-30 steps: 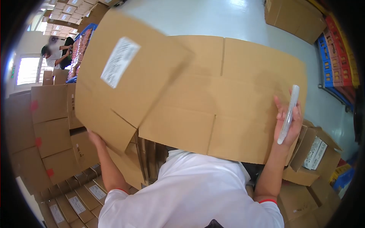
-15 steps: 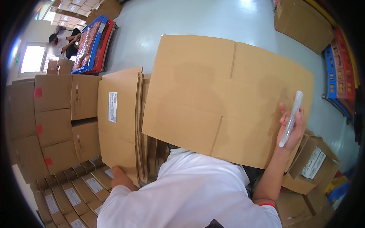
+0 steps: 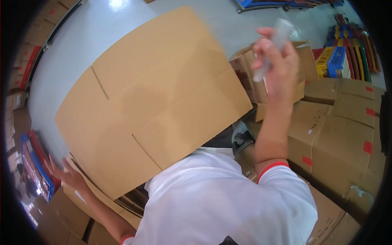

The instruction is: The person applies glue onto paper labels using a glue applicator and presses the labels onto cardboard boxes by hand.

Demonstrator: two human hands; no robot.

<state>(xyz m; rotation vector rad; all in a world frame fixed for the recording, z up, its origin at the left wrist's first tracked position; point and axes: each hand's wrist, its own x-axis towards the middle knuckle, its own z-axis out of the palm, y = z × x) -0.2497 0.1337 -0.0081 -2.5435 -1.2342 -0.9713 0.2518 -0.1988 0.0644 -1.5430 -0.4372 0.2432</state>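
Observation:
A large flattened cardboard sheet [image 3: 155, 90] with slits cut in it lies in front of my body. My right hand [image 3: 277, 61] is raised over the sheet's right side, its fingers closed around a translucent whitish stick-like thing [image 3: 282, 30]. Motion blurs that thing, and its exact kind does not show. On the left, my left hand [image 3: 67, 173] has its fingers spread and holds nothing visible. It is beside the sheet's lower left edge, over a stack of folded cardboard [image 3: 92, 185]; whether it touches the stack I cannot tell.
An open carton [image 3: 304, 61] stands just right of the sheet, with closed cartons with red labels [image 3: 347, 132] beyond it. Blue and red crates [image 3: 38, 167] are at the far left. Colourful stacked crates [image 3: 347, 53] stand at the upper right.
My view has turned to the right, so the sheet appears farther left and tilted. My left hand has come up from the folded cardboard with fingers spread. My right hand still grips the whitish thing.

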